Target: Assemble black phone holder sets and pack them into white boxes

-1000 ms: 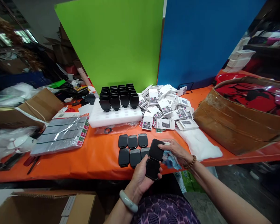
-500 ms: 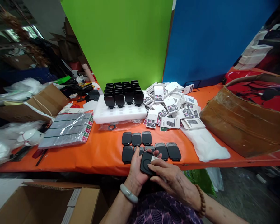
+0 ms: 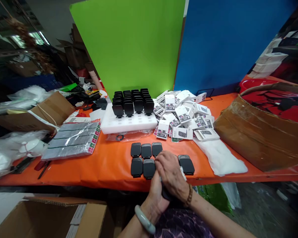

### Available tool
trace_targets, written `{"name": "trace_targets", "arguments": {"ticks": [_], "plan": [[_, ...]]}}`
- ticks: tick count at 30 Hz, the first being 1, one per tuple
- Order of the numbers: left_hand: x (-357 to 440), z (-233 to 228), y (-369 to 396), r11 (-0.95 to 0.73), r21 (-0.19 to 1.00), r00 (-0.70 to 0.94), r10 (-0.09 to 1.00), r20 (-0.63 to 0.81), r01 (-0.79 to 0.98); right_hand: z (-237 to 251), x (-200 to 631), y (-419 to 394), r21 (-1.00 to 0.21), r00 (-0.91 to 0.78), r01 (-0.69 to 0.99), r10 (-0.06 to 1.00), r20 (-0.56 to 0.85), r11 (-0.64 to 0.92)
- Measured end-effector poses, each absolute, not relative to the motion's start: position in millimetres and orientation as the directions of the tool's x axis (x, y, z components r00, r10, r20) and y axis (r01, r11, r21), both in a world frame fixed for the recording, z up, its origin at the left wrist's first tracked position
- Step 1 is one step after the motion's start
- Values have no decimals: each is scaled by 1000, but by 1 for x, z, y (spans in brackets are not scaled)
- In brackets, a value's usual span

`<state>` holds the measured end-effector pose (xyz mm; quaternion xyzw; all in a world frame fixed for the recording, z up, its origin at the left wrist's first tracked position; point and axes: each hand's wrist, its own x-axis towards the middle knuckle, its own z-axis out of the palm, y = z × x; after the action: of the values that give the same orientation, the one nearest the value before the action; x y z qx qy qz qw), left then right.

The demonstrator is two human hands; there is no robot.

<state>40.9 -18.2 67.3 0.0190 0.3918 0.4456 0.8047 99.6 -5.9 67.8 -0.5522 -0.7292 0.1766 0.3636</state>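
left hand (image 3: 156, 193) cupped below | right hand (image 3: 171, 175) curled over it

We see our two bare hands and forearms, with no sleeves on them. On our left wrist sits a bangle (image 3: 145, 223), a thick, smooth, pale grey-green ring with a glossy sheen. On our right wrist we wear a bracelet (image 3: 189, 195) of small round brown beads strung in a single row. Below our arms, our garment (image 3: 181, 228) shows at the bottom edge: dark purple cloth with a lighter purple swirling, leaf-like print. We see no rings on the fingers that show, and no watch.
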Motion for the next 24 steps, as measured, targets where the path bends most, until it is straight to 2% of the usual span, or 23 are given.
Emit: {"name": "trace_targets", "arguments": {"ticks": [2, 4, 7, 9, 10, 12, 15, 18, 20, 22, 24], "plan": [[45, 66, -20, 619, 302, 335, 700, -631, -725, 54, 111, 9, -669, -71, 703, 960, 271, 241], [47, 63, -21, 617, 260, 344, 685, -642, -742, 42, 128, 21, -676, -22, 709, 964, 264, 202], [46, 58, -19, 631, 292, 354, 694, -627, -719, 41, 159, 23, -688, 65, 703, 946, 317, 182], [43, 57, -15, 651, 325, 371, 697, -614, -686, 51, 180, 13, -739, 108, 651, 943, 314, 172], [40, 57, -12, 662, 332, 372, 689, -622, -672, 58, 189, 6, -770, 85, 612, 953, 292, 182], [37, 57, -5, 673, 326, 359, 669, -651, -664, 72, 201, -12, -808, -99, 536, 969, 228, 245], [38, 58, 7, 686, 298, 332, 627, -704, -664, 82, 203, -34, -769, -380, 508, 902, 204, 388], [44, 60, 12, 717, 261, 363, 590, -721, -646, 82, 198, -36, -725, -408, 522, 878, 251, 450], [46, 61, 15, 731, 242, 423, 595, -683, -637, 79, 199, -21, -762, -356, 504, 902, 246, 407], [44, 62, 19, 698, 308, 397, 652, -646, -646, 75, 205, 4, -814, -243, 501, 950, 194, 294], [35, 61, 25, 589, 501, 230, 762, -605, -634, 69, 213, 35, -849, -109, 506, 988, 109, 149]]}}
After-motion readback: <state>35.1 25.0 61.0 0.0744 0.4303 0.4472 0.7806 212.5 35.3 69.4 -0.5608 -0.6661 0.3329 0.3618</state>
